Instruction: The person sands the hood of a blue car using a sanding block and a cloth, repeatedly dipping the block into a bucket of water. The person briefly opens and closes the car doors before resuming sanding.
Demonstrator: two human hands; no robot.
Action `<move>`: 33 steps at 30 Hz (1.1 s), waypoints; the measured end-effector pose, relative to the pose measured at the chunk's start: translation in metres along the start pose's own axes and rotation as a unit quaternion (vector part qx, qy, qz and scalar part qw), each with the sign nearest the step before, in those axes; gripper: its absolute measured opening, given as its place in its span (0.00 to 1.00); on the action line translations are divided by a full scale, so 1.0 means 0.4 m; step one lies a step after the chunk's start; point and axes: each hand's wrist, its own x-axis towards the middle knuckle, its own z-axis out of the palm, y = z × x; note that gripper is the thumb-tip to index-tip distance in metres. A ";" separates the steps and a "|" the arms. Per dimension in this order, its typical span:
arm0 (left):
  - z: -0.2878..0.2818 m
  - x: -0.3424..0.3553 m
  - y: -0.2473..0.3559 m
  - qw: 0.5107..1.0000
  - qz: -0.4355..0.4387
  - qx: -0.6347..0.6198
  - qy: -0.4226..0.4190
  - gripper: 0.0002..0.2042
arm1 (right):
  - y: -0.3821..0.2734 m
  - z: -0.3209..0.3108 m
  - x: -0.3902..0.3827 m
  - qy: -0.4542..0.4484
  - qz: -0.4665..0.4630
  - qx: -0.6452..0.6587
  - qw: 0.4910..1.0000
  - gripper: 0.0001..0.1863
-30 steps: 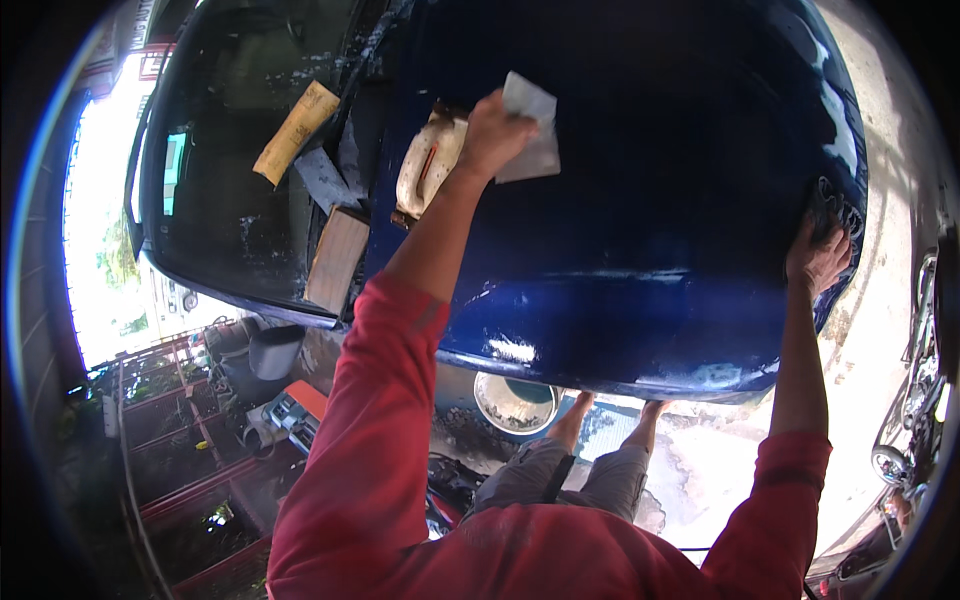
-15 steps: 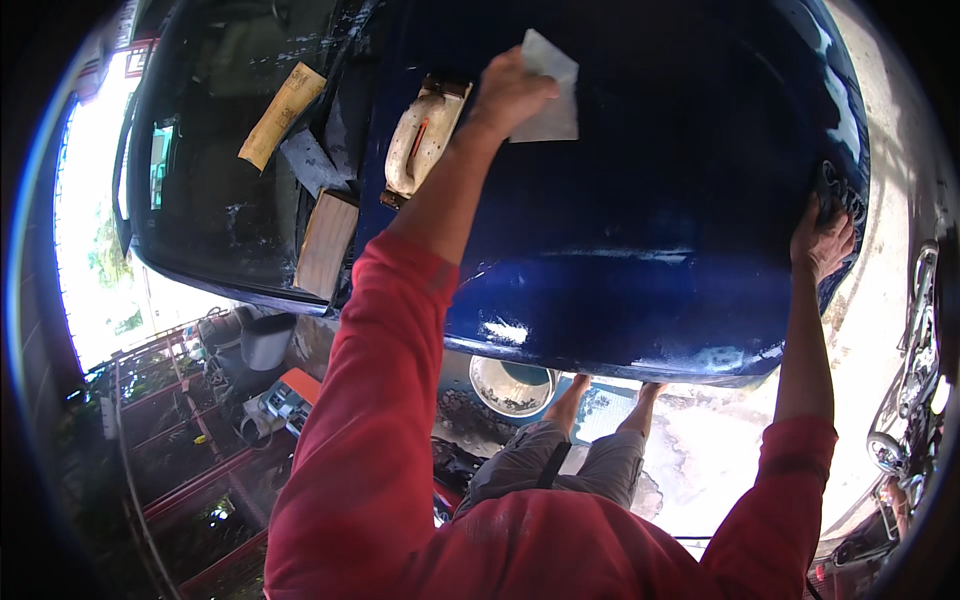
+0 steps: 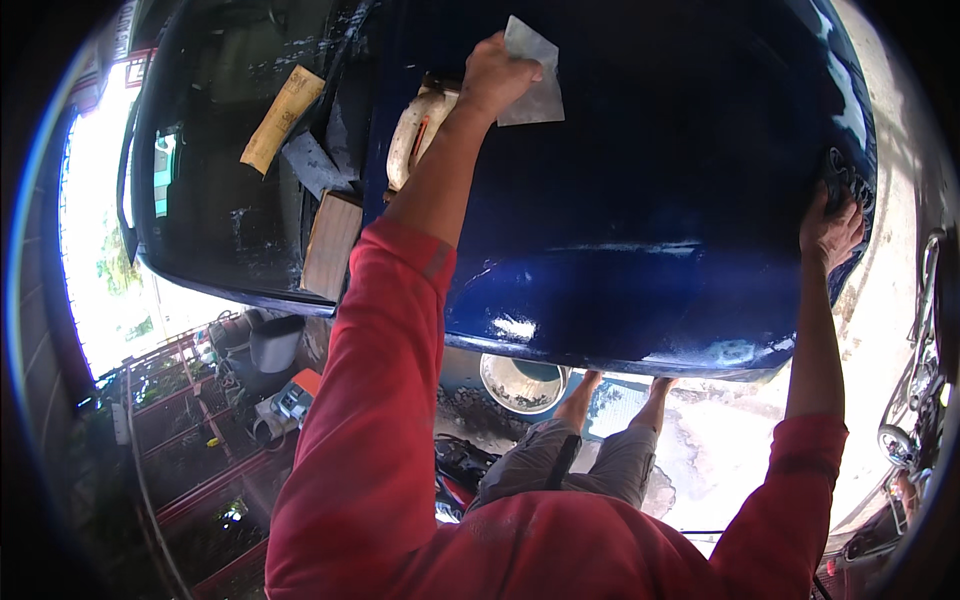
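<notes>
Over the dark blue car hood (image 3: 620, 170), my left hand (image 3: 493, 80) is closed around a thin, pale grey, straight-edged sheet (image 3: 535, 85) lying at the paint; its material I cannot tell. Just left of that forearm lies a hand sanding block (image 3: 408, 135) with a whitish handle, partly covered by my arm. At the hood's front edge on the right, my right hand (image 3: 832, 232) is curled over the edge, against a dark openwork part (image 3: 845, 175) that looks like the grille. Its fingertips are partly hidden. Whitish scuffs (image 3: 640, 247) mark the paint.
By the windshield (image 3: 220, 130) lie a tan strip (image 3: 284, 118), grey sheet pieces (image 3: 315, 163) and a wooden block (image 3: 332, 245). A white basin (image 3: 522, 385) stands on the ground by my feet. A bucket (image 3: 276, 344) sits at left, and a motorcycle (image 3: 905, 430) at far right.
My left hand has shifted slightly up and left with the pale sheet, and its arm covers more of the sanding block. My right hand has moved slightly right along with the view.
</notes>
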 end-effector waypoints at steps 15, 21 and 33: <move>0.016 -0.012 0.012 0.997 -0.038 -0.068 0.011 0.20 | 0.003 0.006 0.005 0.012 0.000 0.001 1.000 0.39; 0.146 0.028 0.114 0.994 0.070 0.083 -0.002 0.21 | -0.007 -0.002 0.007 0.010 0.011 -0.008 1.000 0.39; 0.071 -0.072 0.047 0.998 0.037 0.058 -0.004 0.18 | -0.026 -0.024 -0.002 0.003 0.011 0.007 1.000 0.37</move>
